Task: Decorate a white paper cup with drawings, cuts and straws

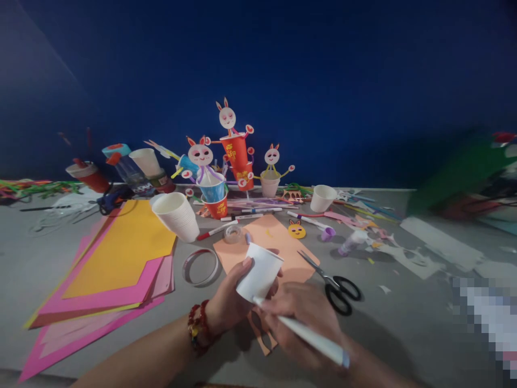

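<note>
My left hand [230, 302] is closed around a white paper cup [260, 272], tilted with its mouth up and away from me. A beaded bracelet sits on that wrist. My right hand [301, 318] grips a white marker pen [307, 335], and its tip touches the bottom edge of the cup. Both hands hover over a peach paper sheet [278, 242] on the grey table [404, 318].
Black-handled scissors [337, 285] lie right of my hands. A stack of yellow and pink paper [117, 258] lies at left, with a stack of white cups [177, 215] on its side and a tape ring [201, 267]. Paper-cup bunny figures [236, 151], markers and scraps crowd the back.
</note>
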